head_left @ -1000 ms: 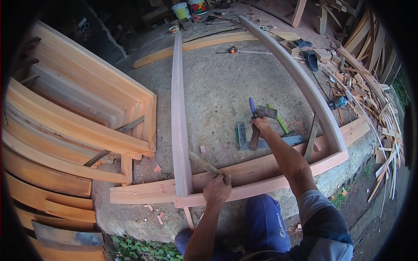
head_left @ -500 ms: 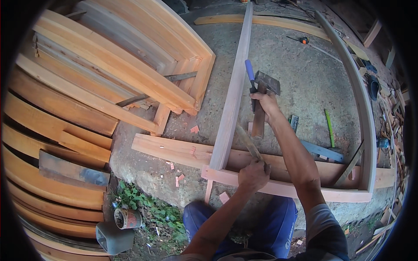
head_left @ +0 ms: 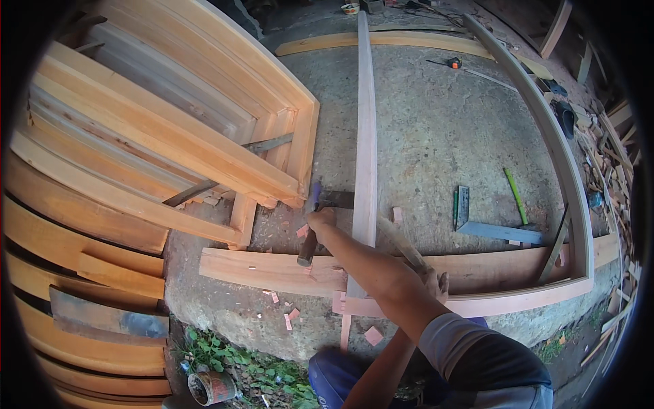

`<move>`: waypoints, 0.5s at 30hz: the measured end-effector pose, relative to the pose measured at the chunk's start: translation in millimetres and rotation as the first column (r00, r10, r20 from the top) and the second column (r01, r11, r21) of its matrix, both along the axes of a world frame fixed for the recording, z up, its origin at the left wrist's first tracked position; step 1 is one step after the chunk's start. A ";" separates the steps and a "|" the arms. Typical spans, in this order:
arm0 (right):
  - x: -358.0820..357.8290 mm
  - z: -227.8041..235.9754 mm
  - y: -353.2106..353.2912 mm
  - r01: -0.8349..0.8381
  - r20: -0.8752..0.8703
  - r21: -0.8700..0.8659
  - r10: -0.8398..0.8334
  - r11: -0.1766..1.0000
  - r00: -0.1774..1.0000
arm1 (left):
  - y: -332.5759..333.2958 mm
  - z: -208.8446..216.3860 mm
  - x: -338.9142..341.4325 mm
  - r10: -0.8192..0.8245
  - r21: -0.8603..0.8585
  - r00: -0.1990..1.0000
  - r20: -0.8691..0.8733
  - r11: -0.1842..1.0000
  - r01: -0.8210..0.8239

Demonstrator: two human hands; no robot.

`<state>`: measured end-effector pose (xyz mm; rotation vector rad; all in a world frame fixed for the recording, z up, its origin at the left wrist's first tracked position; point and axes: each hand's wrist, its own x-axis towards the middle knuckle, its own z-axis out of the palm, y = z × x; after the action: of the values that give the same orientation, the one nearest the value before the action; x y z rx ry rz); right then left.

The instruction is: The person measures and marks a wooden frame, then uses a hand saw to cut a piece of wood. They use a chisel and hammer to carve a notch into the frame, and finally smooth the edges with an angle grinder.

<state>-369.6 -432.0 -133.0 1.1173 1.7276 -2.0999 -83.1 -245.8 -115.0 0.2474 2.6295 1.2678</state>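
Note:
My right hand (head_left: 321,219) is closed around a tool with a dark wooden handle (head_left: 307,250) and a broad, dark metal head (head_left: 338,199). A slim blue-handled tool (head_left: 316,193) sticks up from the same grip; its working end is hidden. This hand is left of the upright wooden beam (head_left: 366,136), over the concrete. My right forearm crosses in front of that beam and over my left arm. My left hand (head_left: 438,283), partly covered by the right arm, grips the lower end of a slanting wooden strip (head_left: 407,249) inside the frame's corner.
A plank (head_left: 252,269) lies under the frame's near rail (head_left: 518,300). Inside the frame are a try square (head_left: 501,232), a green stick-like object (head_left: 516,196) and a tape measure (head_left: 454,63). Assembled wooden frames (head_left: 170,129) stand at left, beside stacked boards (head_left: 88,279).
My right hand has swung left and nearer across the upright beam, carrying both tools. My left hand keeps hold of the strip. The view has shifted slightly.

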 end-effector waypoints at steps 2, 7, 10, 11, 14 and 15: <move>-1.7 -14.6 -2.0 0.047 -0.033 0.164 -0.042 0.985 0.999 | -3.8 16.3 -0.8 -0.013 -0.065 0.999 -0.051 0.998 0.009; 15.3 20.5 19.9 -0.471 -0.049 0.411 0.534 0.781 0.844 | -8.4 50.3 -6.9 -0.040 -0.159 0.999 -0.006 0.986 0.038; 47.6 57.5 80.5 -0.452 -0.323 0.305 0.538 0.838 0.779 | -10.8 66.5 -7.7 -0.032 -0.250 0.998 0.062 0.967 0.046; 65.4 65.6 115.2 -0.334 -0.414 0.551 0.598 0.765 0.686 | -13.0 71.6 -8.5 -0.083 -0.328 0.995 0.055 0.940 0.096; 135.8 77.9 269.3 -0.053 -0.406 0.843 0.698 0.535 0.590 | -12.3 84.1 -10.0 -0.167 -0.499 0.983 0.072 0.848 0.181; 164.4 80.2 336.3 -0.004 -0.312 0.901 0.655 0.433 0.689 | -11.0 87.2 -10.4 -0.140 -0.517 0.985 0.096 0.839 0.170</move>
<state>-205.2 -95.8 -52.8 -0.0587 3.1898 -1.2966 -93.5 -256.8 -27.8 0.3165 2.7156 0.4611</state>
